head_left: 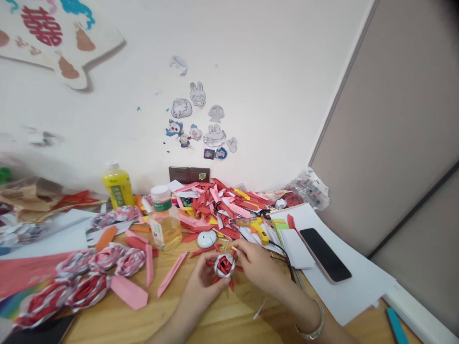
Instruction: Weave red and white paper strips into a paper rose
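A folded paper flower (224, 265), red in the middle with a white ring and red petals sticking out around it, sits in my left hand (204, 279). The left thumb and fingers are closed around its near and left sides. Just right of the flower, my right hand (253, 263) is pinched, its fingertips by the flower's upper right edge. Something small and pale shows at those fingertips, too small to name. Beyond the hands lies a white rounded case (207, 239). A yellow glue gun (258, 230) rests behind my right hand.
A heap of red, pink and white folded paper strips (222, 205) lies along the wall. Two bottles, one yellow (120, 188) and one clear (165, 224), stand left of it. Finished-looking paper rings (88, 291) lie left; a phone (325, 254) rests on white paper at right.
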